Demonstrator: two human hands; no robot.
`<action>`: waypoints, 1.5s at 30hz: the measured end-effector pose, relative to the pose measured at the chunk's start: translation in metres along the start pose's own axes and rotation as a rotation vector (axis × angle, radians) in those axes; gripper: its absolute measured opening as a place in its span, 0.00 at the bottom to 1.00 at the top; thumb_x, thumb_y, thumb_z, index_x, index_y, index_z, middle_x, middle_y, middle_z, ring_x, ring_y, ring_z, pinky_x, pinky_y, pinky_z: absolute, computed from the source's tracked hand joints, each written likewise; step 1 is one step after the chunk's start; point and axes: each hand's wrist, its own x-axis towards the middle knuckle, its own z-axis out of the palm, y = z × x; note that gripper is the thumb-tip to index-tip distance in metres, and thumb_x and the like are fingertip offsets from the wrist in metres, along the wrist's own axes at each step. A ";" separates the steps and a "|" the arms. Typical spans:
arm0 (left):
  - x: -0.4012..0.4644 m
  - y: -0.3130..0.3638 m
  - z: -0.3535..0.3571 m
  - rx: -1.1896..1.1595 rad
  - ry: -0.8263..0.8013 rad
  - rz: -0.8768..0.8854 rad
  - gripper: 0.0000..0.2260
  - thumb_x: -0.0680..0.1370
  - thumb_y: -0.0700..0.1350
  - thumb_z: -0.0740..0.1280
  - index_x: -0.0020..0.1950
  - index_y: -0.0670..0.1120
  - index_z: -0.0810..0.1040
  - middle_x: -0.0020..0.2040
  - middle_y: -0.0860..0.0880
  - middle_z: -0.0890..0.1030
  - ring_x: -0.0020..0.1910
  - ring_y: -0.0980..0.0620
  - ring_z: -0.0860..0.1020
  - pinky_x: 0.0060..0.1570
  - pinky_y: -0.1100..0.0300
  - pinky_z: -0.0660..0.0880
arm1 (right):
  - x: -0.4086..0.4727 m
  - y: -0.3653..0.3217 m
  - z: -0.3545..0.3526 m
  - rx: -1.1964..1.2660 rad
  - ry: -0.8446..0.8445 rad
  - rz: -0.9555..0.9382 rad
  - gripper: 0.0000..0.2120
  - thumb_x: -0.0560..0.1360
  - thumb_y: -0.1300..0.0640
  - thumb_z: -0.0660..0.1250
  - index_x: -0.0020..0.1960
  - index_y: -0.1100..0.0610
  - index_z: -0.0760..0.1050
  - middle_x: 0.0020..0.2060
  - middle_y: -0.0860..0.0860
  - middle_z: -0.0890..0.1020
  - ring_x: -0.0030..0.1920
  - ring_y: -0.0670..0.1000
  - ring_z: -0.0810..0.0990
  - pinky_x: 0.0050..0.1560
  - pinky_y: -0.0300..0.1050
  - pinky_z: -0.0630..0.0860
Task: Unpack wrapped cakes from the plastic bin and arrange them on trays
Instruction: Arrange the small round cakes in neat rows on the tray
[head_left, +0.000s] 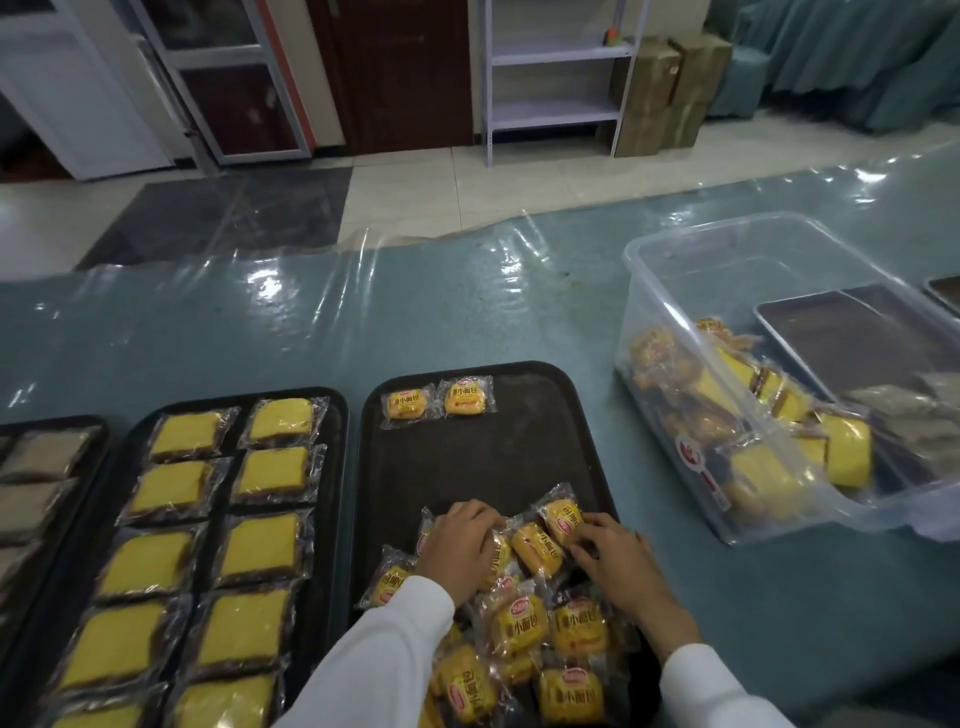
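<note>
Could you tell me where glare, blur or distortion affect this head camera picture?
Head view: white glare streaks the clear plastic sheet covering the table; the plastic bin and its cakes at right look smeared; wide-angle distortion bends the shelf unit; the black tray stays sharp.

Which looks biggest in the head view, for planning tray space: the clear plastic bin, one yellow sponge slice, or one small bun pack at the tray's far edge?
1. Clear plastic bin
2. Yellow sponge slice, nearer the camera
3. Small bun pack
</note>
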 end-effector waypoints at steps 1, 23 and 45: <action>0.002 -0.001 0.000 0.001 -0.006 -0.003 0.12 0.84 0.46 0.61 0.65 0.55 0.77 0.64 0.58 0.74 0.64 0.57 0.72 0.66 0.61 0.70 | 0.003 -0.001 0.000 0.000 -0.006 0.002 0.07 0.83 0.46 0.65 0.57 0.39 0.80 0.70 0.40 0.73 0.68 0.47 0.74 0.77 0.61 0.59; 0.067 0.014 0.012 0.039 -0.118 0.043 0.14 0.83 0.45 0.61 0.67 0.53 0.76 0.64 0.54 0.75 0.62 0.52 0.73 0.60 0.54 0.71 | 0.076 -0.039 0.007 0.366 0.027 0.003 0.25 0.82 0.51 0.67 0.76 0.40 0.67 0.83 0.43 0.53 0.81 0.52 0.59 0.81 0.62 0.52; 0.106 0.028 0.032 0.248 -0.156 -0.098 0.18 0.86 0.56 0.54 0.75 0.56 0.68 0.82 0.47 0.57 0.81 0.46 0.53 0.79 0.42 0.52 | 0.099 0.001 -0.021 -0.133 0.017 -0.053 0.23 0.83 0.49 0.64 0.77 0.42 0.67 0.82 0.44 0.60 0.83 0.49 0.50 0.79 0.73 0.43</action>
